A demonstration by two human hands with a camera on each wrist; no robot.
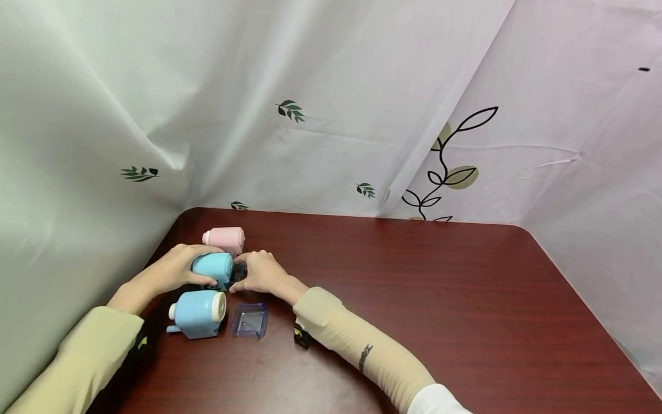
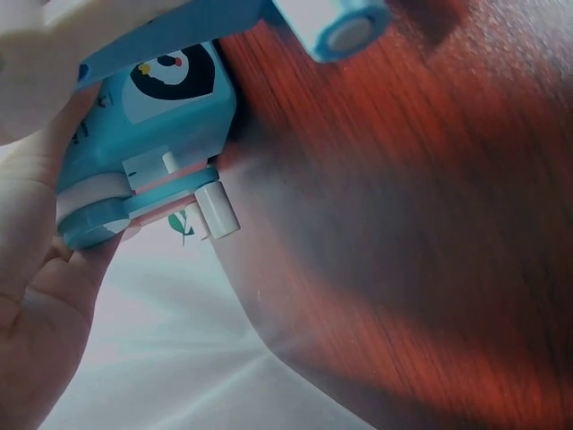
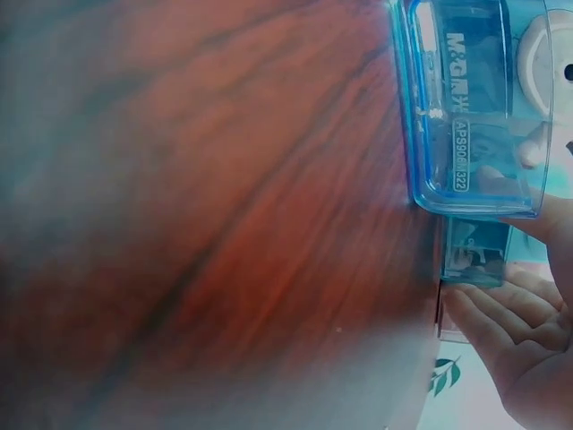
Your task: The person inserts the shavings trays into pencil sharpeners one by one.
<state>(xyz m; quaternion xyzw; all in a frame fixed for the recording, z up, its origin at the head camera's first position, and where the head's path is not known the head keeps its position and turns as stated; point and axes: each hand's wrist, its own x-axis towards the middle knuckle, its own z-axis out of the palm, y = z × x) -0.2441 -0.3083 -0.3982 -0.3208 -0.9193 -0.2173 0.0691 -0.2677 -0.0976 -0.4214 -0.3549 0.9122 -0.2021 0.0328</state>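
Note:
In the head view my left hand (image 1: 178,269) grips a teal crank pencil sharpener (image 1: 211,265), thumb on its near side and fingers over the far side. The left wrist view shows its crank handle (image 2: 218,210) and the penguin-like picture on its body. My right hand (image 1: 265,275) is at the sharpener's right end. Its thumb and fingers pinch a clear teal shavings drawer (image 3: 476,253), which sticks out there.
Behind stands a pink sharpener (image 1: 227,238). A light blue sharpener (image 1: 194,315) stands in front, with a loose clear blue drawer (image 1: 250,319) to its right. The brown table (image 1: 414,310) meets a white curtain (image 1: 331,149) at the back and left.

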